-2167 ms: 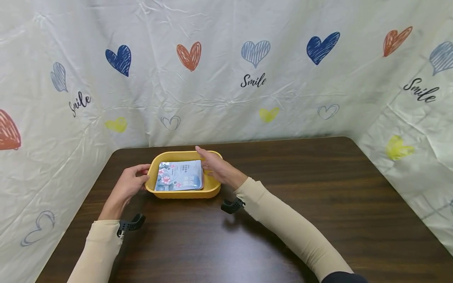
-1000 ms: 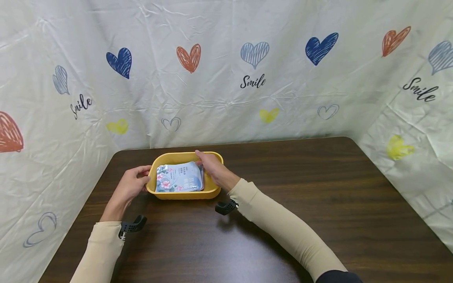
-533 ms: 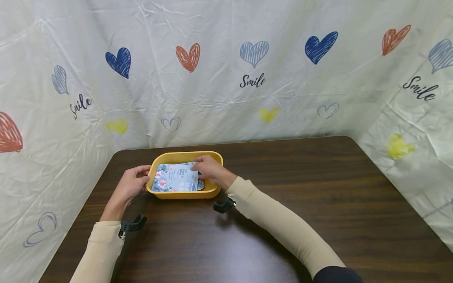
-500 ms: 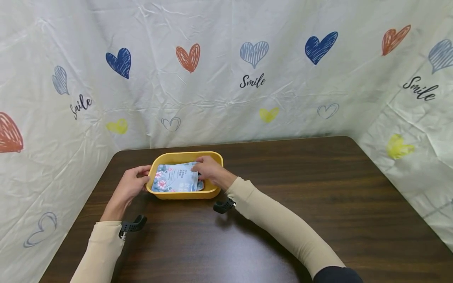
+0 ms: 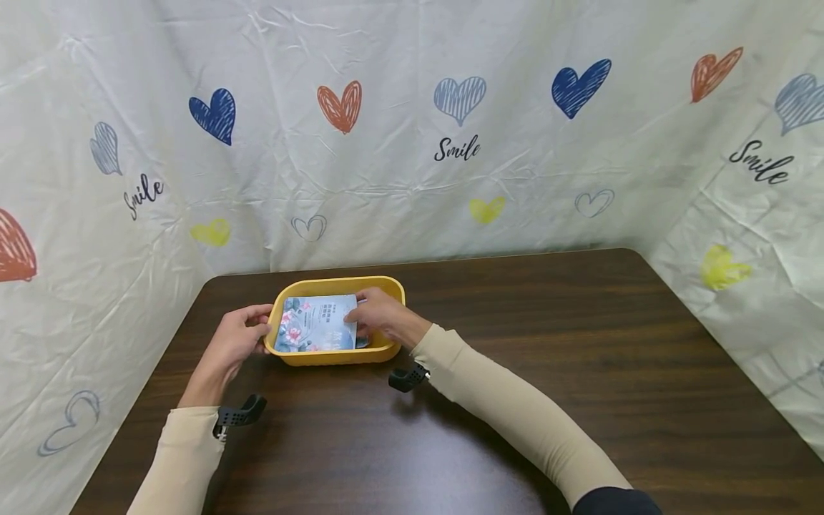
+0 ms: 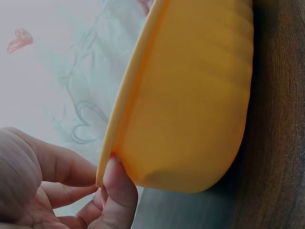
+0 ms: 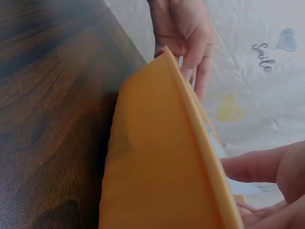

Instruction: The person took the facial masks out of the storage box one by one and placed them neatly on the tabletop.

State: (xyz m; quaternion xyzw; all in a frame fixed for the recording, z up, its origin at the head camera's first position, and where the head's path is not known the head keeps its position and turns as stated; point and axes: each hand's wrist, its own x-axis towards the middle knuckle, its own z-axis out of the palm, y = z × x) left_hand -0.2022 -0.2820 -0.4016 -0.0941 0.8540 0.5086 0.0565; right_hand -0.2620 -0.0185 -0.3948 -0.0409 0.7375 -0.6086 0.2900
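In the head view, the left grip (image 5: 234, 340) pinches the rim of a yellow tub (image 5: 337, 357) on the counter (image 5: 528, 357). The right grip (image 5: 381, 316) pinches the near edge of a blue packet (image 5: 317, 323), inside the tub between both grips. In the left wrist view, the tub's wall extends beyond the pinching fingers. In the right wrist view, the tub's rim runs just beside the grip.
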